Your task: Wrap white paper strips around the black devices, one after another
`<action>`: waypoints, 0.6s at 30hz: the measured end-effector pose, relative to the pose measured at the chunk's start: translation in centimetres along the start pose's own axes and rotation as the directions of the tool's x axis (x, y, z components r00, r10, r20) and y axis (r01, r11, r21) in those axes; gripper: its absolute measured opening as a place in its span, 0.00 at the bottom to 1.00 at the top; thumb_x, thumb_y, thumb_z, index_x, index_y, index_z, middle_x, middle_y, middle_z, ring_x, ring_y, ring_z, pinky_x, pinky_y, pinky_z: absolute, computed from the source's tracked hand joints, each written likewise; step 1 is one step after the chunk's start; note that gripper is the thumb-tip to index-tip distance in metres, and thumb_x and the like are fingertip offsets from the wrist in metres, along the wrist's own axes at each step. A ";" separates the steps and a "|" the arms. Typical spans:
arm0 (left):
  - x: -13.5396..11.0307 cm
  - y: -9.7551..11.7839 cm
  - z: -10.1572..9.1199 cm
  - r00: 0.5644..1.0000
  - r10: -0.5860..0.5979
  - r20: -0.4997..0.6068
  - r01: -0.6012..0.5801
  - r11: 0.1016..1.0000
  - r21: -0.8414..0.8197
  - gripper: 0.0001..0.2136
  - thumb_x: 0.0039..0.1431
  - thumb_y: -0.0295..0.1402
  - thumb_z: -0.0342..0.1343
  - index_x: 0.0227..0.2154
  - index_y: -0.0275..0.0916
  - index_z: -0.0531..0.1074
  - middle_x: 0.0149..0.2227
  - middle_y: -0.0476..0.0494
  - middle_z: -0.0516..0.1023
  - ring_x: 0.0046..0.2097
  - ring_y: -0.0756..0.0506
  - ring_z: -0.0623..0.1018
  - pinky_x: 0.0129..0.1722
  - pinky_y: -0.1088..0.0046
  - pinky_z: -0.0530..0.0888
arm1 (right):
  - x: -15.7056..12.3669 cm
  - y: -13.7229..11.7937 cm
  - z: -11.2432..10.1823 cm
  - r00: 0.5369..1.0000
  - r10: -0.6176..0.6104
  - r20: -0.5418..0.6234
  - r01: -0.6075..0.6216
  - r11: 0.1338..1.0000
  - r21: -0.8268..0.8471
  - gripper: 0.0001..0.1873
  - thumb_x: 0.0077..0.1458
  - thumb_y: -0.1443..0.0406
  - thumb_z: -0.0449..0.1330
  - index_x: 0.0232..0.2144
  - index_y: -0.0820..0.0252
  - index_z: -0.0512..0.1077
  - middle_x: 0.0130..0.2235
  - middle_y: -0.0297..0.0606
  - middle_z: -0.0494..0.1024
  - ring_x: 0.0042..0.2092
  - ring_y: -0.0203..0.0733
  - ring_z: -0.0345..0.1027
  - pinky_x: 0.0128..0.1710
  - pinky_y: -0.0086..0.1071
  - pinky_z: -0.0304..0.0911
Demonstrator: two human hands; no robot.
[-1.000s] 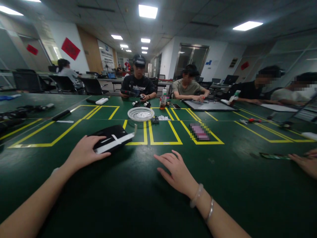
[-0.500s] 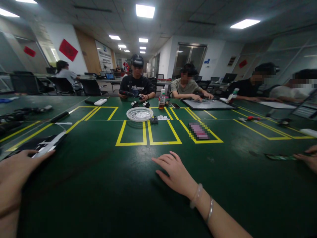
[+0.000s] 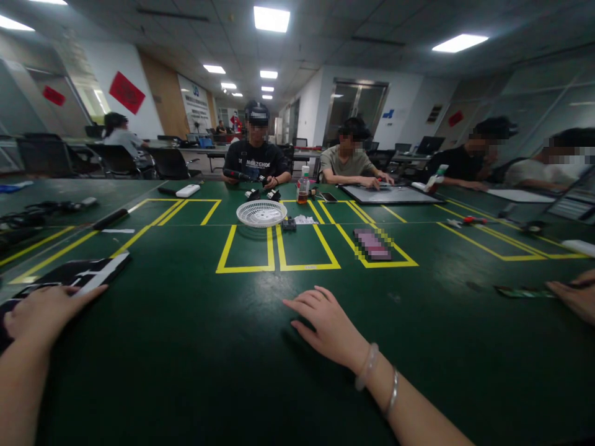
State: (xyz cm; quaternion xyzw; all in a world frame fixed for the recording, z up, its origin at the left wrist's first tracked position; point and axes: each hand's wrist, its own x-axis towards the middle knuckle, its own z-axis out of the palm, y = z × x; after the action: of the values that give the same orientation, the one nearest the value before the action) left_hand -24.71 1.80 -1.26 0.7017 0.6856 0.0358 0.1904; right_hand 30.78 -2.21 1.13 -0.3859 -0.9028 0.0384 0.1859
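At the far left, the left hand [image 3: 46,313] lies over a flat black item [image 3: 105,262], the thing being handled; it sits beneath and just beyond those fingers, dark-surfaced, with straight white strips crossing it. The thumb reaches out along its near side, while the other fingers are partly hidden, so whether they pinch it or merely rest on it I cannot tell.

Beyond the left fingers lies a tangle of black cables [image 3: 37,215]; right of that, a slim black rod [image 3: 110,219] and a thin white strip [image 3: 118,231].

Farther off, between the two hands' fingers, stands a round, shallow white basket [image 3: 261,212] with a slatted, lattice-like wall. Beyond the right fingertips are a small dark block [image 3: 289,223], crumpled white paper [image 3: 305,220] and a clear bottle [image 3: 303,189] with amber liquid in its lower part.

The right hand [image 3: 320,319] holds nothing, its fingers loosely spread and slightly bent above the smooth green tabletop [image 3: 199,365]. Beyond and right of them lies a pixelated pinkish rectangle [image 3: 373,244]. Well to their right, a co-worker's hand [image 3: 574,298] touches a narrow green piece [image 3: 523,292].
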 end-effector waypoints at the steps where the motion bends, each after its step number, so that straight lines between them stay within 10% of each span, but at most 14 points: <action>1: 0.3 -1.2 0.4 0.982 -0.175 -0.077 0.177 0.984 0.029 0.40 0.58 0.59 0.25 0.03 0.33 0.56 0.07 0.34 0.49 0.51 0.25 0.71 0.33 0.49 0.56 | 0.0 0.0 0.0 1.000 0.000 0.002 0.000 1.000 -0.001 0.23 0.63 0.65 0.56 0.59 0.51 0.64 0.51 0.37 0.74 0.54 0.43 0.64 0.61 0.47 0.49; 4: 0.5 -3.9 1.1 0.768 -0.538 -0.347 0.573 0.819 -0.001 0.38 0.51 0.64 0.35 0.06 0.34 0.63 0.08 0.35 0.53 0.52 0.19 0.68 0.31 0.50 0.56 | 0.0 0.1 0.2 1.000 0.001 0.006 -0.001 1.000 0.002 0.22 0.62 0.65 0.56 0.59 0.52 0.65 0.50 0.37 0.74 0.53 0.43 0.65 0.59 0.44 0.53; 10: 1.6 -6.1 2.2 0.653 -0.391 -0.649 0.416 0.901 -0.124 0.30 0.39 0.64 0.52 0.14 0.38 0.73 0.13 0.34 0.66 0.56 0.16 0.63 0.34 0.48 0.56 | 0.0 0.3 0.3 1.000 -0.001 0.005 0.001 1.000 0.031 0.22 0.61 0.65 0.57 0.58 0.51 0.66 0.50 0.38 0.75 0.52 0.44 0.65 0.56 0.42 0.57; 14: 2.1 -4.2 1.7 0.710 -0.334 -0.620 0.330 0.935 -0.126 0.31 0.42 0.65 0.50 0.22 0.38 0.77 0.18 0.37 0.72 0.61 0.18 0.56 0.41 0.46 0.53 | 0.0 0.2 0.3 1.000 -0.007 0.005 0.007 1.000 0.022 0.22 0.62 0.66 0.57 0.58 0.50 0.65 0.50 0.36 0.75 0.53 0.43 0.65 0.59 0.44 0.53; 18: 2.1 3.1 0.4 0.817 -0.217 -0.535 0.223 0.973 -0.055 0.39 0.40 0.65 0.52 0.46 0.39 0.76 0.33 0.40 0.79 0.50 0.26 0.72 0.38 0.56 0.60 | -0.1 0.0 0.1 1.000 -0.011 0.010 0.011 1.000 0.009 0.23 0.62 0.65 0.57 0.59 0.48 0.64 0.50 0.35 0.75 0.54 0.42 0.65 0.63 0.50 0.44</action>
State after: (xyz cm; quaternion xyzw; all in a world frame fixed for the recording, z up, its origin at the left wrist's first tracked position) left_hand -21.51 3.77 -1.05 0.5806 0.7879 0.2050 -0.0100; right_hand 30.80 -2.23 1.05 -0.3801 -0.9055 0.0436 0.1834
